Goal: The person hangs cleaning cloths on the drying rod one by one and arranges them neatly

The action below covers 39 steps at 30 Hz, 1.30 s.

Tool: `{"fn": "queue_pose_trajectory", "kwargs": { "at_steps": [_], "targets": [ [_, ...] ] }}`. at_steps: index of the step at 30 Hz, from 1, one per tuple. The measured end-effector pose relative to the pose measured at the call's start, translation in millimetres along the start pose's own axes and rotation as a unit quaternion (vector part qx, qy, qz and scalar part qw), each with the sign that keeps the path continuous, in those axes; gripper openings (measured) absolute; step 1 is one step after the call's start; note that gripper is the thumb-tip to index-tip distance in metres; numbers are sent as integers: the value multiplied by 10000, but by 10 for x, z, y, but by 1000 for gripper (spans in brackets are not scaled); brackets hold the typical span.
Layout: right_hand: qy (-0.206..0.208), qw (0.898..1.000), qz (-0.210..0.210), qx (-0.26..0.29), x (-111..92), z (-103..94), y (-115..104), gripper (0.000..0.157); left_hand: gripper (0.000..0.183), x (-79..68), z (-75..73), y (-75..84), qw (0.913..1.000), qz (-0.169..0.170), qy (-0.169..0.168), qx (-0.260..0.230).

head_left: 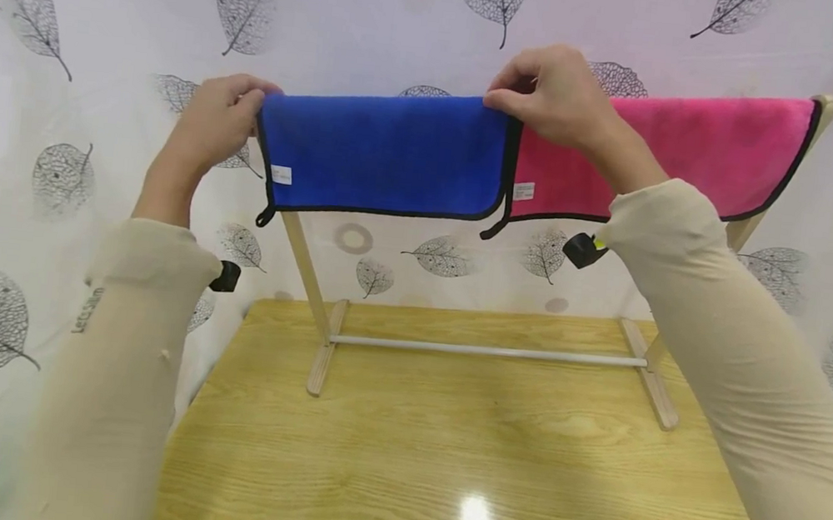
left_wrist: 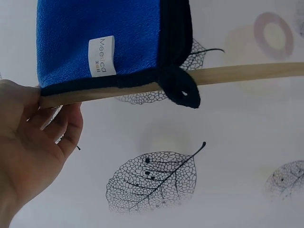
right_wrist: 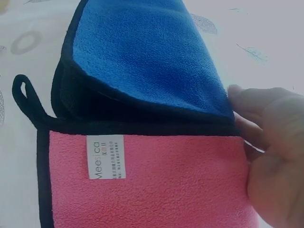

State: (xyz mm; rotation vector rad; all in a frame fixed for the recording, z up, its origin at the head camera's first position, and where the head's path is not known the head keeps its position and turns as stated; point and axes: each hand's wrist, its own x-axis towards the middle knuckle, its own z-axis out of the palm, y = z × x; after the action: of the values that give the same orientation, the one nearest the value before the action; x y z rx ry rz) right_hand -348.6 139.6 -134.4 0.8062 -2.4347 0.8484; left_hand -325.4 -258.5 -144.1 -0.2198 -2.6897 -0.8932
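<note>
A blue towel (head_left: 389, 157) with black edging is draped over the top of a wooden rack. My left hand (head_left: 212, 119) pinches its upper left corner; in the left wrist view the fingers are at the end of the rack's wooden post (left_wrist: 247, 73). A white label (left_wrist: 101, 56) and a black hanging loop (left_wrist: 180, 88) show near that towel's edge. My right hand (head_left: 560, 94) pinches the blue towel's upper right corner. Right beside it hangs a pink towel (head_left: 705, 154), also black-edged; in the right wrist view the two edges meet near my fingers. The bar beneath the towels is hidden.
The rack's feet (head_left: 661, 384) stand on a wood-grain table (head_left: 445, 430), joined by a low white rod (head_left: 490, 351). Behind it hangs a white curtain (head_left: 379, 22) printed with dark leaves. Light glares off the table's front.
</note>
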Motion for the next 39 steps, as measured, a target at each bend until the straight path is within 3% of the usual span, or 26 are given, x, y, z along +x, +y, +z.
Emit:
{"fn": "queue_pose_trajectory", "kwargs": {
  "at_steps": [4, 9, 13, 18, 24, 28, 33, 39],
  "targets": [
    [367, 9992, -97, 106, -19, 15, 1, 25, 51, -22, 39, -20, 9975, 12, 702, -69],
    [1158, 9920, -390, 311, -53, -1, 17, 23, 43, -54, 89, -28, 9828, 226, 1815, -266],
    [1578, 9850, -433, 546, -109, -32, 37, 22, 39, -134, 112, -37, 9728, 308, 2253, -439],
    [1844, 9797, -510, 602, -262, -59, 62, 21, 38, -284, 165, -41, 9648, 431, 2538, -531],
    [1728, 9823, -580, 434, -528, -110, 76, 24, 39, -507, 237, -9, 9655, 516, 2470, -638],
    [1616, 9826, -909, 126, -714, -122, 132, 28, 42, -660, 284, -6, 9695, 744, 2269, -563],
    [1383, 9824, -1238, -222, -942, -107, 246, 46, 49, -828, 372, -43, 9737, 1243, 1888, -276],
    [846, 9892, -1064, -555, -1272, -82, 337, 65, 56, -1043, 478, -121, 9796, 1465, 1376, 46]
  ]
}}
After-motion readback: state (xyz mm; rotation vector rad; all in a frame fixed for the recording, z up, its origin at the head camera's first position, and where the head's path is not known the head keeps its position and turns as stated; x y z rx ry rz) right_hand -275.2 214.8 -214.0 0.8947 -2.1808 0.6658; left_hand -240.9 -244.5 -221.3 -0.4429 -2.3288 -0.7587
